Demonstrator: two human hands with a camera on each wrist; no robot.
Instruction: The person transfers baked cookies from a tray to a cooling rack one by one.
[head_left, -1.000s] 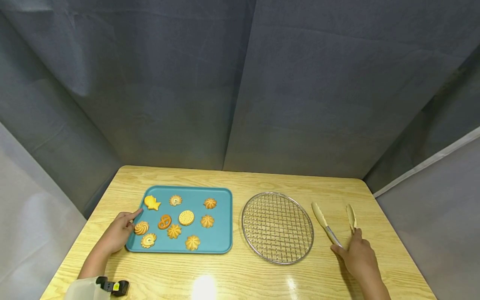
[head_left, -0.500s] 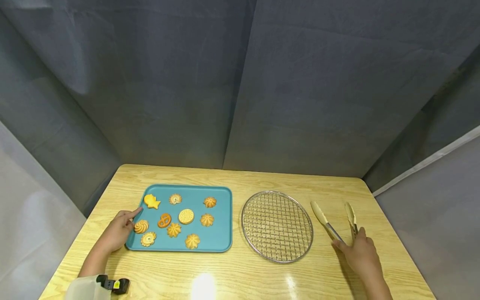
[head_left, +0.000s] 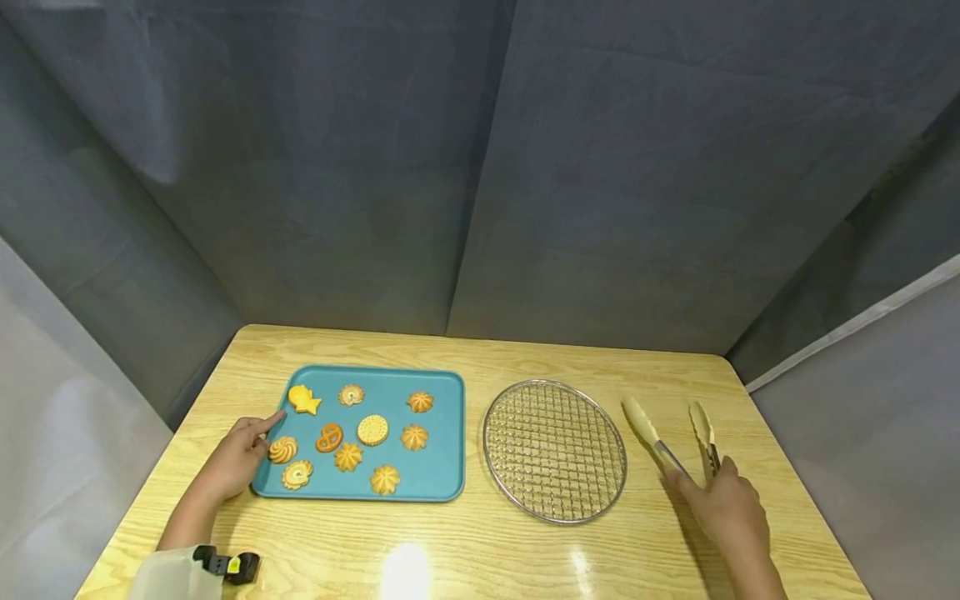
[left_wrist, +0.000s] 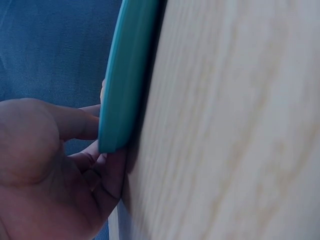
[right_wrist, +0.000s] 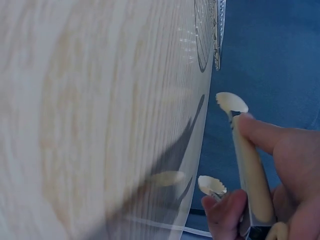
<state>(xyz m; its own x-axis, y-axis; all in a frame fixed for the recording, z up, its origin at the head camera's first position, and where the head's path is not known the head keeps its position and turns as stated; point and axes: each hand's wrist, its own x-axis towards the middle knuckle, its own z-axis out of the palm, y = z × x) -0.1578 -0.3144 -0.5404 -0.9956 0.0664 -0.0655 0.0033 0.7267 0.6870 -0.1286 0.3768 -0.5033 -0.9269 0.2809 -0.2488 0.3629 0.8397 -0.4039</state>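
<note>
On the left of the table lies a teal baking tray (head_left: 442, 467) bearing several cookies, among them a fish-shaped cookie (head_left: 303, 399), a pretzel-shaped cookie (head_left: 329, 437) and a round cookie (head_left: 372, 430). My left hand (head_left: 234, 458) holds the tray's left edge, one finger at the rim beside the fish. In the left wrist view other fingers reach under the tray edge (left_wrist: 125, 85). My right hand (head_left: 726, 508) grips a pair of tongs (head_left: 643, 425) with pale scalloped tips, arms spread apart, nothing between them. The right wrist view shows the tongs raised over the table.
A round wire cooling rack (head_left: 555, 454) lies between the tray and the tongs. The wooden table (head_left: 495, 558) ends at a grey fabric screen (head_left: 600, 208) behind, with more fabric at both sides.
My right hand and the tongs have shifted very slightly. My left hand stays at the tray edge, and the cookies and rack keep their places.
</note>
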